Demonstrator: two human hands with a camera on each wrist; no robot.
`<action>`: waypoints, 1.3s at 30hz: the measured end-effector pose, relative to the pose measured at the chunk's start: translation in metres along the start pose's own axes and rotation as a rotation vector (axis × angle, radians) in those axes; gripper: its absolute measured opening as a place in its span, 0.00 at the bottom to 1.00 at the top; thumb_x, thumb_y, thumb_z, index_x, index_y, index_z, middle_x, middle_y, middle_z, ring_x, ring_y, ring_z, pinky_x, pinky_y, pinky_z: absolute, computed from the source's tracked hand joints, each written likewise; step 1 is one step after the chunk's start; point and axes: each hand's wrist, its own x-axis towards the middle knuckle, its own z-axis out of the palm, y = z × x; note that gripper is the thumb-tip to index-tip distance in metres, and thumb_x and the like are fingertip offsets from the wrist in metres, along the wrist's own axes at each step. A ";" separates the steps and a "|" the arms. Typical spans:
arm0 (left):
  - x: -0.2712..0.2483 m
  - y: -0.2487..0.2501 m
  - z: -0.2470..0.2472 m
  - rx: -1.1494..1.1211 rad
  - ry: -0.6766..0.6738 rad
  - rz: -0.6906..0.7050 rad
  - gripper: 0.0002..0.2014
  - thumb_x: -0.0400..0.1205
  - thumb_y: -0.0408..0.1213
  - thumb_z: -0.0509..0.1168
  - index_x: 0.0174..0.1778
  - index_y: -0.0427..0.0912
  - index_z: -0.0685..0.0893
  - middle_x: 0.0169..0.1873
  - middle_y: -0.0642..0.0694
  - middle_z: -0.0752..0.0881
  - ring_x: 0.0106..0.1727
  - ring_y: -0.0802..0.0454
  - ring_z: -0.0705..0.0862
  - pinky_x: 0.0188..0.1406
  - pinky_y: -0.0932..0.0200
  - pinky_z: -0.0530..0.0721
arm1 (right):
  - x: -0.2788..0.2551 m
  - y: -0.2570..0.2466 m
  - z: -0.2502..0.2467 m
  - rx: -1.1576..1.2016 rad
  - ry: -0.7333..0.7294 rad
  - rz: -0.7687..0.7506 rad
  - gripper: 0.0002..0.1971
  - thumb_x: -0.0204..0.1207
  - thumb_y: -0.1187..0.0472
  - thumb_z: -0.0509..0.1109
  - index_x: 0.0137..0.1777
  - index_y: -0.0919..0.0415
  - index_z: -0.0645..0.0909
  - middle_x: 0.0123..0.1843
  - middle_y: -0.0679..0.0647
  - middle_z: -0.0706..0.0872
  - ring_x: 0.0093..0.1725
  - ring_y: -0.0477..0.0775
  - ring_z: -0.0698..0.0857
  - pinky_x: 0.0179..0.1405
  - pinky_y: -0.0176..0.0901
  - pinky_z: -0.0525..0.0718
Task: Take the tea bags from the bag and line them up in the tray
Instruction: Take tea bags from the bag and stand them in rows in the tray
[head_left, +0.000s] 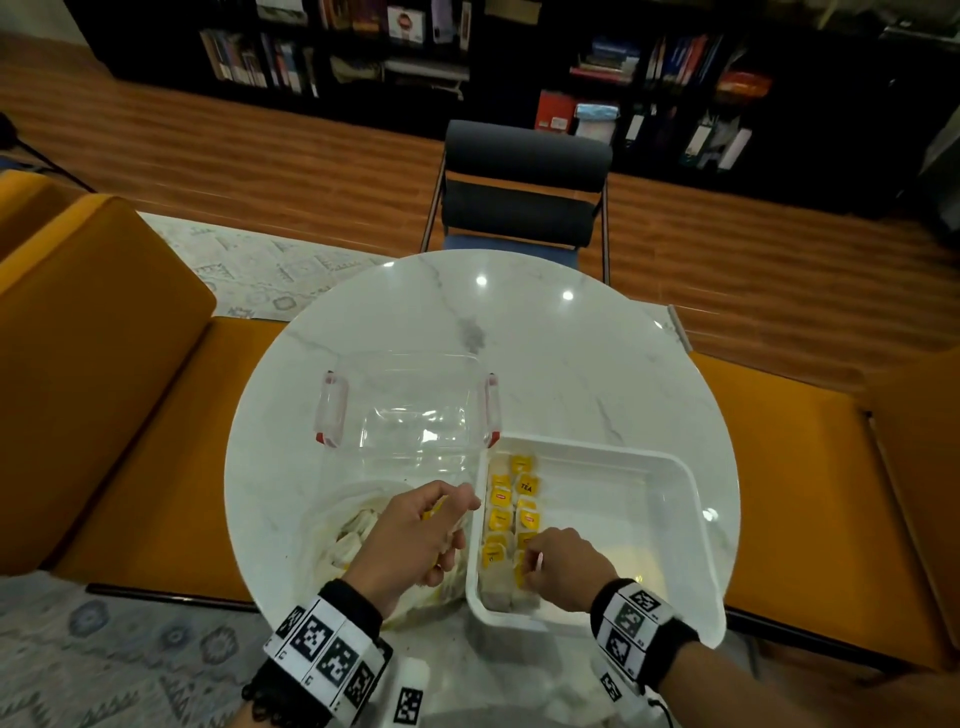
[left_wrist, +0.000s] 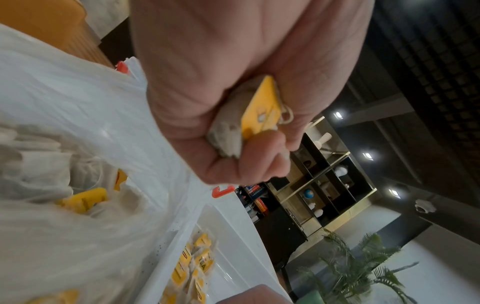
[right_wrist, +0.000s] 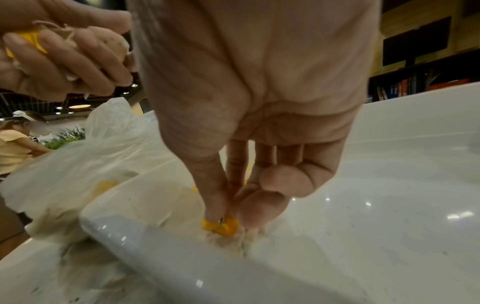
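Observation:
A white tray (head_left: 675, 470) sits on the right of the round table, with two columns of yellow-tagged tea bags (head_left: 511, 501) along its left wall. My right hand (head_left: 558, 569) reaches into the tray's near left corner and pinches a tea bag (right_wrist: 222, 226) by its yellow tag against the tray floor. My left hand (head_left: 415, 530) hovers above the clear plastic bag (head_left: 343, 535) of tea bags, left of the tray. It grips a bunch of tea bags (left_wrist: 249, 115) in its fist, a yellow tag showing.
A clear lidded box (head_left: 410, 415) with red clips stands behind the plastic bag, touching the tray's far left corner. The marble table (head_left: 519, 322) stretches beyond. An orange sofa lies on both sides and a dark chair (head_left: 522, 192) stands at the far edge.

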 end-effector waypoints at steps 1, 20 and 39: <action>-0.001 0.000 0.000 -0.031 0.002 -0.015 0.17 0.86 0.53 0.63 0.52 0.42 0.89 0.30 0.45 0.81 0.26 0.53 0.75 0.22 0.61 0.69 | 0.000 0.000 0.000 0.004 -0.010 -0.004 0.07 0.75 0.57 0.67 0.46 0.54 0.87 0.51 0.51 0.88 0.50 0.56 0.88 0.53 0.49 0.88; 0.001 0.017 0.004 -0.278 -0.087 -0.023 0.13 0.87 0.31 0.60 0.61 0.42 0.88 0.43 0.34 0.90 0.34 0.43 0.85 0.26 0.57 0.77 | -0.052 -0.061 -0.090 0.464 0.278 -0.375 0.12 0.78 0.43 0.72 0.45 0.50 0.89 0.37 0.44 0.90 0.34 0.40 0.86 0.37 0.31 0.80; -0.023 0.019 -0.046 -0.237 -0.050 0.162 0.08 0.88 0.34 0.63 0.58 0.35 0.85 0.42 0.36 0.89 0.24 0.47 0.76 0.20 0.62 0.71 | -0.054 -0.126 -0.110 0.445 0.447 -0.685 0.06 0.76 0.64 0.77 0.51 0.54 0.88 0.33 0.42 0.84 0.36 0.41 0.82 0.37 0.24 0.75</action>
